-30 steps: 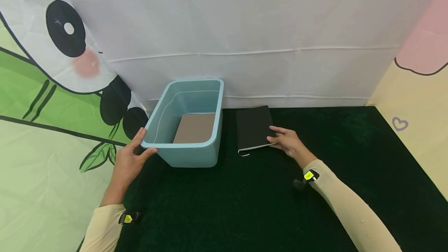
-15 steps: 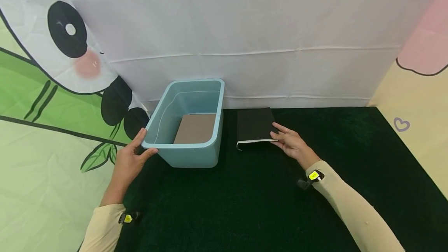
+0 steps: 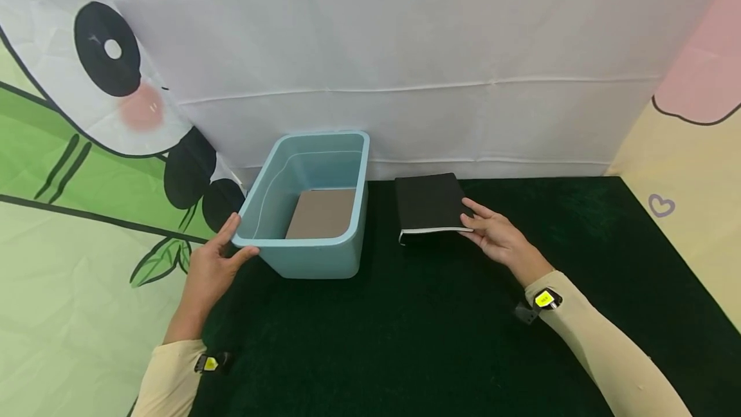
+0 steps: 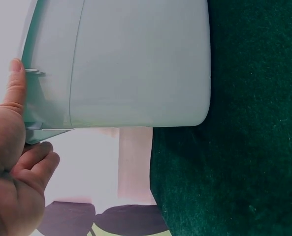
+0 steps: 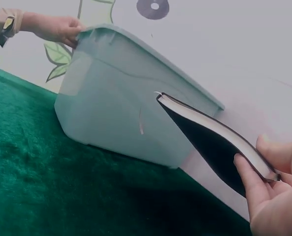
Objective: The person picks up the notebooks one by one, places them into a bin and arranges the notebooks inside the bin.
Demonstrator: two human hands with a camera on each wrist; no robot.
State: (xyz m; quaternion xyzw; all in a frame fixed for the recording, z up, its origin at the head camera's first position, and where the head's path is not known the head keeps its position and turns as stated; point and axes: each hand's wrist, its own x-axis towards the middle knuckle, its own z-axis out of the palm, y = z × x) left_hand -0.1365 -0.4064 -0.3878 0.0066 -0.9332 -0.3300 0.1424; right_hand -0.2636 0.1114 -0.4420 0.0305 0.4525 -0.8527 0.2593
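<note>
A light blue plastic bin point(image 3: 315, 256) stands on the dark green cloth, with a flat grey-brown piece point(image 3: 321, 213) lying on its floor. At the bin's near left corner my left hand point(image 3: 211, 273) grips the rim, the thumb on the near side; the left wrist view shows that thumb point(image 4: 16, 88) along the bin's edge. To the right of the bin, my right hand point(image 3: 500, 240) pinches a black notebook point(image 3: 431, 203) by its near right corner. The right wrist view shows the notebook point(image 5: 205, 142) tilted and raised off the cloth, its white page edges and ribbon marker visible.
A white cloth backdrop point(image 3: 428, 50) rises behind the bin. Printed panels flank both sides, green on the left and cream on the right point(image 3: 695, 224). Dark green cloth point(image 3: 370, 346) covers the surface in front.
My right hand has lifted the notebook off the cloth and shifted it slightly to the right. The left hand and the bin have stayed in place.
</note>
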